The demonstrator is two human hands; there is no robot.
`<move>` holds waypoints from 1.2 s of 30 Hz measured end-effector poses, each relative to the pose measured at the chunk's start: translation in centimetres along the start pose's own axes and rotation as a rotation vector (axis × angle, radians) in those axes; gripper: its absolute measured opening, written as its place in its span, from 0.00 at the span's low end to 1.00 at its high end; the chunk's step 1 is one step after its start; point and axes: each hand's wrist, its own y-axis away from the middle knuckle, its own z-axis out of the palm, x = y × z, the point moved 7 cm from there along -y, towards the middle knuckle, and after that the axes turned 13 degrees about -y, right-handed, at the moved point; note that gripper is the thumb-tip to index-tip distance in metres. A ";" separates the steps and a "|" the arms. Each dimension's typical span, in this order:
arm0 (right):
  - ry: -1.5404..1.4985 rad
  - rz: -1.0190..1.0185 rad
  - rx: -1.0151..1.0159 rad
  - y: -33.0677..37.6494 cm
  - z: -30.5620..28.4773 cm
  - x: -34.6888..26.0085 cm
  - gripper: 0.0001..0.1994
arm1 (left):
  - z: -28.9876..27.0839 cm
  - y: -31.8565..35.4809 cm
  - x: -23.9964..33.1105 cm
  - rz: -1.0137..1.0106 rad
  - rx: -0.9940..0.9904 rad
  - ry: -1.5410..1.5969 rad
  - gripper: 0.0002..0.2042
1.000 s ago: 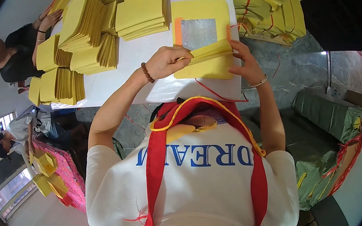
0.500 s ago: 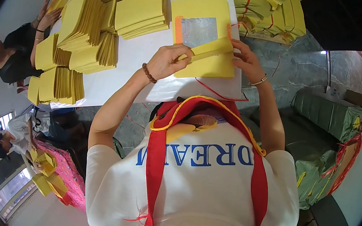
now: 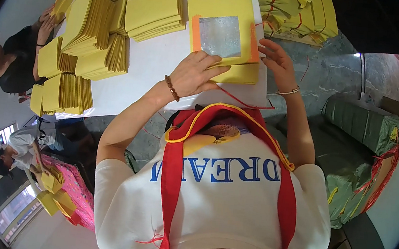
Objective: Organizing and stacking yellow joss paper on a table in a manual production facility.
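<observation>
In the head view, a yellow paper sheet [image 3: 218, 6] is found at the far edge of the person's reach, laid flat near the right side of a table covered in smooth white sheeting [image 3: 157, 65]. At its middle a silver, foil-like rectangle [image 3: 219, 33] with a mottled sheen is displayed, flanked on both sides by orange strips [image 3: 196, 33]. Beneath the sheet's near edge, a further layer of yellow paper [image 3: 244, 76] is exposed.

The left hand [image 3: 193, 72] is laid over this near edge, fingers extended together upon the paper and thumb spread apart; no closed grip is shown. A bracelet of round brown beads [image 3: 170, 88] is worn on its wrist. The right hand [image 3: 280, 67] is held open, fingers lightly bent, just beside the right-hand strip; whether the paper is touched cannot be told. A slim, pale bangle [image 3: 288, 91] is worn there.

Thin red cord [image 3: 241, 102] is trailed along the near table edge. To the left, folded yellow paper stacks [image 3: 153, 13] are grouped, their layered edges fanned. Beyond the table's right side, yellow bundles [image 3: 315, 19] are bound with red ties, and green bales [image 3: 362, 121] are sheathed in creased, glossy wrapping.
</observation>
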 end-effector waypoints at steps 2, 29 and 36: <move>-0.010 0.014 0.030 0.2 0.4 -0.6 0.23 | -0.2 0.0 0.3 0.014 0.015 -0.057 0.27; 0.179 -0.001 0.085 -1.7 -0.7 0.0 0.24 | -0.8 0.0 -2.0 -0.113 0.126 0.240 0.17; 0.098 0.019 0.045 -0.3 0.6 -0.6 0.22 | -0.1 0.1 -0.4 -0.033 0.057 0.099 0.27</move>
